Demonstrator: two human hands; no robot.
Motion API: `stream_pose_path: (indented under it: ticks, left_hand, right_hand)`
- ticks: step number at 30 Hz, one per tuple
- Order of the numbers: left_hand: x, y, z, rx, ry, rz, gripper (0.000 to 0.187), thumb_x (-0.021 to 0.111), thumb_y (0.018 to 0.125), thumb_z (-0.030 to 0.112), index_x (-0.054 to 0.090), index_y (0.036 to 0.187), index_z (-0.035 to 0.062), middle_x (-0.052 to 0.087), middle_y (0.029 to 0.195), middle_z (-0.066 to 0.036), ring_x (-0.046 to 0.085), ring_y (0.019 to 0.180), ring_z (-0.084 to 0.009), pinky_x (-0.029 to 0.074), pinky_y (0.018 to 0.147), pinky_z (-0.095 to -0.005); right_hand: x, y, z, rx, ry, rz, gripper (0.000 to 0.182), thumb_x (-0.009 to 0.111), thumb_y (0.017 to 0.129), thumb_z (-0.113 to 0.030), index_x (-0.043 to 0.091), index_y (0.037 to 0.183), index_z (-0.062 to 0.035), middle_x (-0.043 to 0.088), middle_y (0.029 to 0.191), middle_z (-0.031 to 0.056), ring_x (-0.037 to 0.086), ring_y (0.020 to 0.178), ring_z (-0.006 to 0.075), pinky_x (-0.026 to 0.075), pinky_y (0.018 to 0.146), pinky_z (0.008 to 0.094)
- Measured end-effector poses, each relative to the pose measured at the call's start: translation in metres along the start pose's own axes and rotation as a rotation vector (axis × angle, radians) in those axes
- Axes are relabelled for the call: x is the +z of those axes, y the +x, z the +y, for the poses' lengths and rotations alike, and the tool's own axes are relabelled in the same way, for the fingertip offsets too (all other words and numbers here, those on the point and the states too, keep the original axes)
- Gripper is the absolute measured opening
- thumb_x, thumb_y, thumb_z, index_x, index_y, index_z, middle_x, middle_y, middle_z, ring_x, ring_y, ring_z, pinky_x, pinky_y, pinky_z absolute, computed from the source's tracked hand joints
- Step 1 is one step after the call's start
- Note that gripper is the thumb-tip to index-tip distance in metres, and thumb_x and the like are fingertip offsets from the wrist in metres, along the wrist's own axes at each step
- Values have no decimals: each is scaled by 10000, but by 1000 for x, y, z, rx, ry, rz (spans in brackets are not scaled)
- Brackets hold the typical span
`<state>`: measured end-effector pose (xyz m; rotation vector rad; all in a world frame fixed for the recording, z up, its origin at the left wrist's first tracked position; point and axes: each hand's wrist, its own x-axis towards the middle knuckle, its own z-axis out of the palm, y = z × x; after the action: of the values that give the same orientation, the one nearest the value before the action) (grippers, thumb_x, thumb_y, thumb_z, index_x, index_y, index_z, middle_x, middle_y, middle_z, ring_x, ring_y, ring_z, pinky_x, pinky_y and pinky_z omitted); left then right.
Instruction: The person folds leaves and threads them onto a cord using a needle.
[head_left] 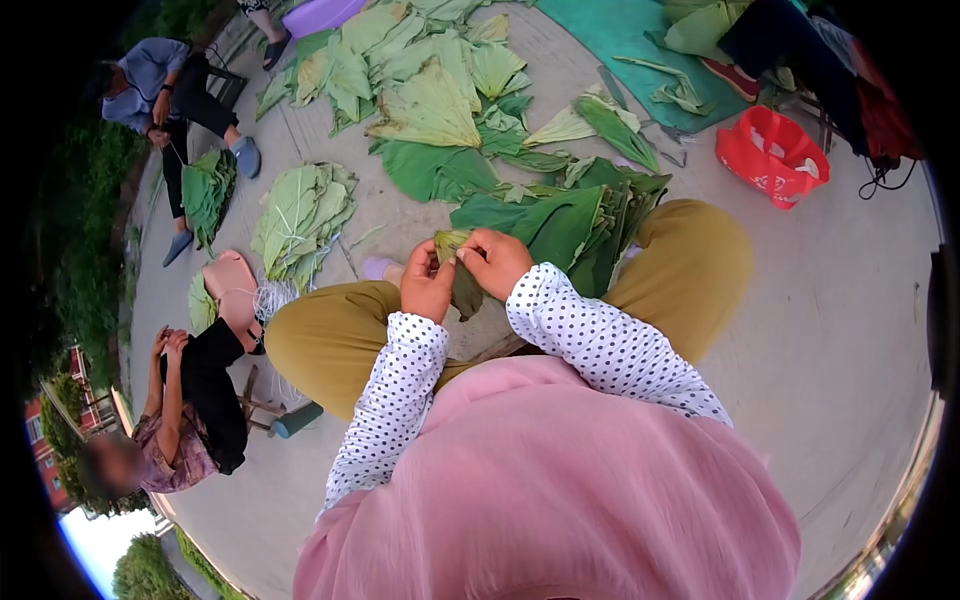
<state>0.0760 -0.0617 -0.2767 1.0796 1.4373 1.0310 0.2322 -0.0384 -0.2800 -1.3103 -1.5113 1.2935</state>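
Note:
Between my knees, my left hand (427, 283) and my right hand (495, 262) meet at a folded green leaf (465, 290). Fingers of both hands pinch its pale upper end, and the darker part hangs down below them. Just beyond my right hand lies a stack of large dark green leaves (545, 228), close to my right knee. More leaves (425, 105), paler and yellowish, are spread flat on the concrete ahead.
Left of my knees stands a tied leaf bundle (303, 215) near white string (280, 298). Two seated people are at the left. A red bag (772, 157) and another person's legs are at the upper right, by a green sheet (600, 40).

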Motion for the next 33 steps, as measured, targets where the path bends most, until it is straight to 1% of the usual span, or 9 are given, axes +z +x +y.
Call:
stream_pose_path:
  ticks: [10, 13, 15, 16, 21, 23, 27, 31, 33]
  left_hand:
    - [8, -9, -3, 183, 12, -2, 363, 572, 841, -49, 537, 1197, 18, 610, 1046, -48, 580, 902, -122, 473, 809, -261]
    - [2, -7, 1, 271, 441, -68, 352, 556, 851, -31, 563, 1196, 41, 610, 1055, -42, 573, 897, -125, 470, 810, -272]
    - [-1, -6, 6, 145, 147, -137, 336, 530, 867, -6, 578, 1192, 62, 606, 1038, -33, 570, 879, -126, 470, 795, -270]
    - [-5, -1, 10, -63, 28, -130, 287, 510, 904, 30, 574, 1183, 54, 600, 1010, -24, 562, 850, -108, 467, 751, -248]
    - [-6, 1, 14, -100, -27, -119, 199, 527, 943, 85, 564, 1132, 34, 615, 973, -43, 571, 807, -96, 479, 708, -242]
    - [-10, 5, 2, -267, -128, -117, 160, 538, 942, 92, 570, 1088, 36, 630, 915, -49, 581, 751, -110, 493, 685, -255]
    - [-14, 4, -10, -304, -317, -124, 118, 563, 933, 100, 578, 1034, 41, 636, 873, -44, 585, 714, -118, 499, 666, -260]
    - [-12, 5, -9, -177, -57, -63, 86, 572, 923, 76, 582, 999, 37, 626, 830, -25, 573, 688, -99, 490, 645, -238]
    - [-5, 4, -4, -104, 33, -13, 81, 558, 931, 78, 576, 995, 33, 618, 849, -16, 565, 711, -84, 484, 645, -226]
  right_hand:
    - [-9, -1, 2, 60, -94, -30, 186, 606, 824, -215, 624, 852, -32, 643, 783, 180, 621, 744, 361, 482, 675, 447]
    - [-6, 1, 11, 34, -133, 11, 159, 635, 822, -175, 619, 852, -19, 627, 737, 163, 605, 651, 298, 472, 619, 388]
    - [-6, 1, 14, 48, -143, 1, 156, 631, 826, -173, 617, 861, -22, 629, 759, 167, 609, 691, 316, 473, 645, 401]
    - [-6, 1, 14, 19, -129, -4, 149, 627, 829, -168, 616, 864, -24, 628, 772, 167, 610, 704, 316, 473, 650, 399]
    - [-8, 0, 11, -34, -93, -27, 132, 624, 833, -158, 616, 870, -31, 625, 814, 167, 608, 745, 322, 473, 672, 398]
    - [-9, 0, 11, -64, -92, -46, 135, 640, 821, -161, 619, 865, -35, 621, 831, 163, 606, 784, 319, 471, 694, 394]
    - [-10, -1, 15, -179, -154, -44, 142, 658, 806, -169, 641, 889, -55, 608, 867, 127, 592, 784, 310, 469, 703, 386]
    - [-17, -4, 3, -419, -512, 175, 231, 669, 814, -214, 668, 1017, -104, 567, 906, 73, 560, 739, 268, 467, 694, 366]
    - [-12, -3, -2, -67, 38, -40, 309, 664, 839, -245, 628, 1104, -91, 564, 898, 93, 565, 764, 245, 471, 696, 357]
